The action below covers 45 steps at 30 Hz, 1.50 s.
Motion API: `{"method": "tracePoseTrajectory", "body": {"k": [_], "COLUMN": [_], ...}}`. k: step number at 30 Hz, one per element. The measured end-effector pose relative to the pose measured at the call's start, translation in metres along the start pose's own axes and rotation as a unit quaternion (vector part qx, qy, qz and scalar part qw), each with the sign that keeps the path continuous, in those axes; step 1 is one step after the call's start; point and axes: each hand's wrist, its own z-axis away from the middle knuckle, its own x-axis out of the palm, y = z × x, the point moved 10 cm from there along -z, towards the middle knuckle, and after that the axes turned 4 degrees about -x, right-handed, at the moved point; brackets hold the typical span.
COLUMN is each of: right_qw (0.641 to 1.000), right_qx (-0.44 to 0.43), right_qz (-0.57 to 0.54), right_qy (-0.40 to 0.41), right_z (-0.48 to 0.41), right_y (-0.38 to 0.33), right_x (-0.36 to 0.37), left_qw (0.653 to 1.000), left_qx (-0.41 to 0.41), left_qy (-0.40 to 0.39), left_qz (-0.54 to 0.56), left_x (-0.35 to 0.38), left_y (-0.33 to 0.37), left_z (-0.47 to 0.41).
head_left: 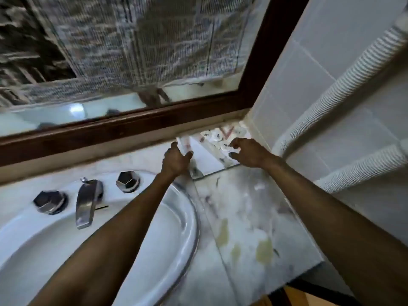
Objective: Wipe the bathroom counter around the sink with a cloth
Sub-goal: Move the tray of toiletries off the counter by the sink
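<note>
The marble counter [245,219] runs to the right of the white sink [132,239] and shows yellowish stains and dark smudges. At its far right corner lies a flat mirrored tray [209,162] with several small white round items [217,136]. My left hand [176,159] grips a blurred white tube [184,142] with reddish print at the tray's left edge. My right hand [247,152] hovers over the tray, fingers curled around the white items; whether it holds one is unclear. No cloth is in view.
A chrome faucet [87,202] and two faceted knobs [50,201] [127,181] stand behind the basin. A dark wood-framed mirror [132,127] lines the back. A tiled wall [309,62] with white ribbed hoses [344,85] closes off the right side.
</note>
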Motion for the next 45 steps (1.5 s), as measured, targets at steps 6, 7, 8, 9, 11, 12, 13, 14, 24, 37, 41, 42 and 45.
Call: {"method": "tracePoseTrajectory", "body": {"k": [6,7,8,9,11,12,13,14,24,37,41,42,45], "right_qw": [0.999,0.999,0.999,0.998,0.995,0.994,0.992,0.991,0.988,0.985,0.975,0.971,0.963], "right_qx": [0.046,0.049,0.052,0.054,0.062,0.067,0.073,0.080,0.132,0.022,-0.044,-0.058,-0.094], "right_qz": [-0.015,-0.002,0.015,0.032,0.061,0.066,0.063,0.053,-0.069,-0.164,-0.211,-0.221,-0.245], "right_qy": [0.000,0.003,0.009,0.017,0.046,0.064,0.081,0.092,0.026,0.039,0.062,0.065,0.056], "right_z": [-0.021,-0.027,-0.033,-0.039,-0.049,-0.054,-0.058,-0.063,-0.085,-0.033,-0.011,-0.005,0.013], "right_y": [0.042,0.049,0.055,0.061,0.069,0.073,0.077,0.082,0.106,0.022,-0.021,-0.033,-0.074], "right_x": [0.017,0.016,0.015,0.013,0.006,0.001,-0.002,-0.005,0.034,0.037,0.031,0.030,0.036], "left_qw": [0.998,0.997,0.997,0.996,0.996,0.995,0.995,0.994,0.993,0.980,0.972,0.967,0.950], "left_qx": [-0.058,-0.063,-0.071,-0.078,-0.081,-0.084,-0.087,-0.095,-0.089,-0.137,-0.109,-0.106,-0.112], "left_qy": [0.023,0.031,0.037,0.042,0.048,0.051,0.052,0.055,0.074,0.129,0.165,0.174,0.199], "left_qz": [0.026,0.025,0.018,0.014,0.004,0.002,-0.001,-0.003,-0.003,0.061,0.129,0.153,0.213], "left_x": [0.025,0.026,0.027,0.027,0.026,0.025,0.024,0.022,0.012,-0.068,-0.102,-0.110,-0.133], "left_y": [0.005,0.005,0.003,0.001,-0.003,-0.006,-0.009,-0.012,-0.013,-0.052,-0.070,-0.077,-0.103], "left_z": [-0.006,-0.010,-0.013,-0.015,-0.015,-0.015,-0.014,-0.013,-0.007,0.098,0.145,0.157,0.191]}}
